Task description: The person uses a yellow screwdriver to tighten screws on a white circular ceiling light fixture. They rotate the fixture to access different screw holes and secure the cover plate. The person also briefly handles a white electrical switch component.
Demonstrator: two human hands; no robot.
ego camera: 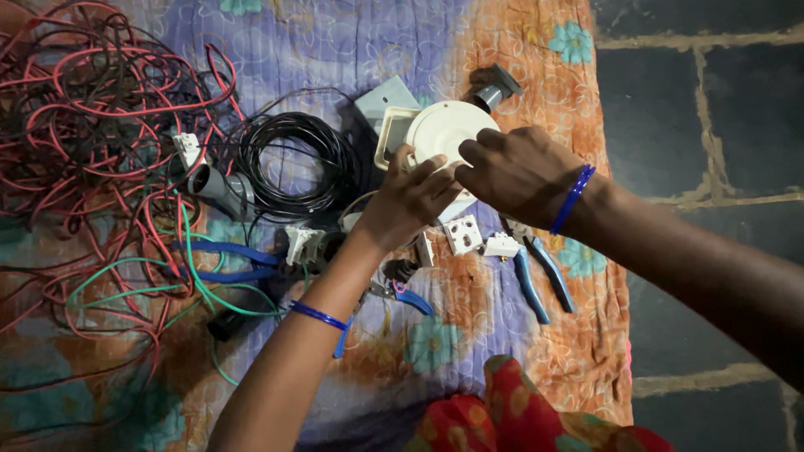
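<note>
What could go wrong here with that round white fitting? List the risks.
1. Both hands, left and right, press on the round white fitting; it could slip off the soft floral cloth.
2. Small white sockets lie under the wrists and may get knocked.
3. The tangled wires nearby could snag.

Both arms reach forward and meet near the middle of the view. The left arm rises from the lower edge, forearm bare, a blue bangle around it well below the wrist. The left hand (408,199) is curled, knuckles up, fingers bent into a closed grip with the thumb pointing toward the other hand. The right arm comes in from the right edge, angled toward the left one, a blue bangle at its wrist. The right hand (521,172) lies palm down, fingers curled, fingertips just beside the left grip, touching it.
</note>
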